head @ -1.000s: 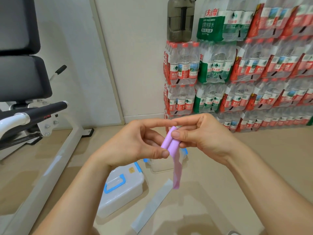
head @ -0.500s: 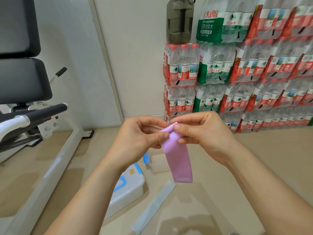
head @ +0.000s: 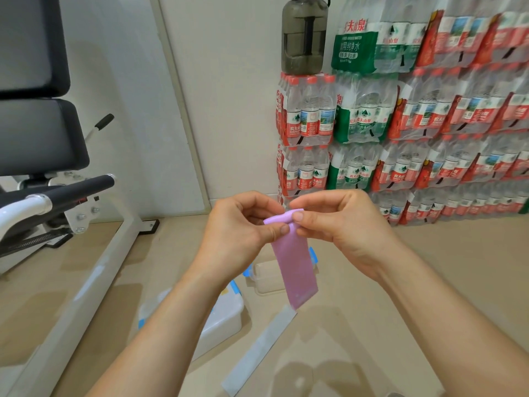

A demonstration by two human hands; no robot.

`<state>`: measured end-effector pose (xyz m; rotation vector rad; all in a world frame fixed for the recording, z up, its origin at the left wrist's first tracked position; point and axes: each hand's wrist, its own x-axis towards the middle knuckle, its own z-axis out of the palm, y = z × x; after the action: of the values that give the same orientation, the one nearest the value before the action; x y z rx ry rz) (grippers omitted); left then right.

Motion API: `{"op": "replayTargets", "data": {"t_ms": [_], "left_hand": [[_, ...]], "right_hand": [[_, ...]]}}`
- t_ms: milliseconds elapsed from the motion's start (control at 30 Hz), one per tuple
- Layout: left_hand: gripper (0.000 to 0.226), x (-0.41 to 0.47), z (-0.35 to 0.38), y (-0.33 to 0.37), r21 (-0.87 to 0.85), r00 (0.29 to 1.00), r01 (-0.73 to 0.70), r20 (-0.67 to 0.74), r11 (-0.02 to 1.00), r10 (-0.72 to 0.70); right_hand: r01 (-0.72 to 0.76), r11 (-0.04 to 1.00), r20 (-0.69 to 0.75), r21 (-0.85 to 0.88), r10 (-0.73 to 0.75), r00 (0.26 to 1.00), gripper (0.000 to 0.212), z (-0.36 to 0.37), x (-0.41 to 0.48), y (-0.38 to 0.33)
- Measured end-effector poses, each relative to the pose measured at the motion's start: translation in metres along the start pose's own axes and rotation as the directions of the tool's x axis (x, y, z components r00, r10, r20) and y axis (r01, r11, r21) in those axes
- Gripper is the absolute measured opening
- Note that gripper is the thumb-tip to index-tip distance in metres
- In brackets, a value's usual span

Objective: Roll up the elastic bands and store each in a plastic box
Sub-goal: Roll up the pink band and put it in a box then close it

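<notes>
**While both hands pinch its top, pink elastic band [head: 294, 270] hangs part-rolled**

Where its upper edge is turned over into a small roll, the band is gripped from both sides. The left hand [head: 240, 233] pinches the left end between thumb and forefinger, and the right hand [head: 340, 222] pinches the right end likewise. The remainder hangs flat below the hands. Behind the hanging tail, an open clear plastic box [head: 267, 279] stands on the floor. A closed white box [head: 226, 316] lies near it, partly hidden by the left forearm. A grey band [head: 260, 351] lies flat beside that box. Bottled-water packs [head: 429, 124] line the wall.
</notes>
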<state>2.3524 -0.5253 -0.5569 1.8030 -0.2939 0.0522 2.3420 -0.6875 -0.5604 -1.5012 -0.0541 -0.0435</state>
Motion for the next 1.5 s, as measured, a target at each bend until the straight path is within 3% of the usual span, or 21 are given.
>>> {"op": "replayTargets", "data": {"t_ms": [300, 467, 633, 900, 1133, 1300, 1500], "left_hand": [[0.010, -0.0014, -0.0002, 0.0007, -0.079, 0.998, 0.053, 0.034, 0.995, -0.050], [0.009, -0.0033, 0.0029, 0.0033, -0.062, 0.999, 0.030, 0.015, 0.998, -0.029], [0.022, -0.0027, 0.0048, 0.0028, -0.014, 1.000, -0.014, 0.007, 1.000, 0.014], [0.013, -0.0003, 0.0005, -0.0026, -0.065, 0.994, 0.048, 0.104, 0.997, -0.042], [0.009, -0.0012, 0.0029, 0.0019, -0.087, 0.998, 0.054, -0.012, 0.995, -0.055], [0.008, -0.0020, 0.0049, 0.0026, -0.159, 0.997, 0.053, -0.055, 0.986, -0.062], [0.011, -0.0002, 0.0027, 0.0028, -0.101, 0.996, -0.019, -0.090, 0.995, 0.010]], "right_hand": [[0.026, 1.000, 0.025, 0.003, -0.026, 0.999, 0.014, -0.0032, 0.0009, -0.0002], [0.001, 0.995, 0.088, -0.102, 0.008, 0.996, 0.012, -0.0052, 0.0019, 0.0013], [0.026, 0.983, 0.096, -0.182, -0.008, 0.995, 0.014, -0.0068, 0.0017, 0.0010], [0.057, 0.988, 0.064, -0.140, -0.049, 0.997, 0.013, -0.0087, 0.0012, -0.0005], [-0.067, 0.997, 0.152, -0.032, 0.071, 0.986, 0.010, -0.0050, -0.0029, -0.0026], [-0.042, 0.998, 0.121, 0.040, 0.037, 0.992, 0.013, -0.0047, 0.0004, -0.0007], [-0.012, 0.999, 0.017, 0.045, 0.011, 1.000, 0.018, -0.0006, 0.0022, 0.0000]]}}
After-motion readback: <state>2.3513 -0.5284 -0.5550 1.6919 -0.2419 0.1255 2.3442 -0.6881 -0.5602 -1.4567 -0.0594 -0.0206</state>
